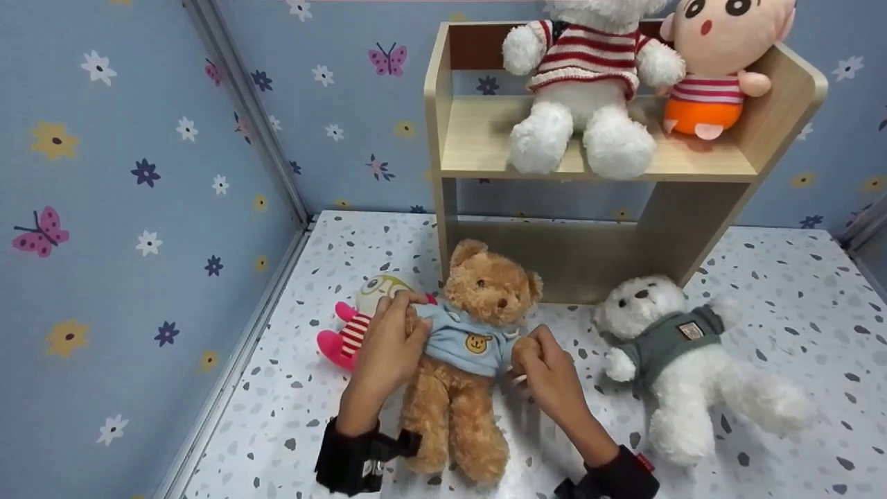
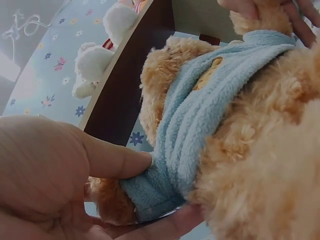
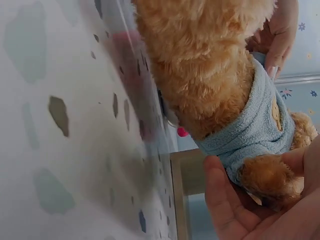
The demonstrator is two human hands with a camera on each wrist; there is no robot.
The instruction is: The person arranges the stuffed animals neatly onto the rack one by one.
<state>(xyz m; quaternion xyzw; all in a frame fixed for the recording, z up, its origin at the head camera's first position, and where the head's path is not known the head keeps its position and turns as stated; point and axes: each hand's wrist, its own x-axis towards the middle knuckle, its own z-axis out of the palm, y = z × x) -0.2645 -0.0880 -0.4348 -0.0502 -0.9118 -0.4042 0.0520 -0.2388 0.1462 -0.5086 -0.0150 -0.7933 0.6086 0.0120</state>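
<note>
A brown teddy bear (image 1: pixel 466 346) in a light blue top with a bear-face patch faces up between my two hands. My left hand (image 1: pixel 388 346) grips the bear's arm on the left side, its thumb pressed on the blue sleeve (image 2: pixel 150 192) in the left wrist view. On the other side, my right hand (image 1: pixel 554 378) holds the opposite paw (image 3: pixel 270 177) between thumb and fingers. The bear's legs hang toward the near side, over the speckled tabletop. Its head overlaps the base of the shelf in the head view.
Behind the bear stands a wooden shelf (image 1: pixel 443 138) holding a white plush in a striped sweater (image 1: pixel 589 55) and an orange-shorted doll (image 1: pixel 707 104). A white plush dog in a green top (image 1: pixel 682 360) lies right. A pink-and-striped doll (image 1: pixel 353 333) lies partly behind my left hand.
</note>
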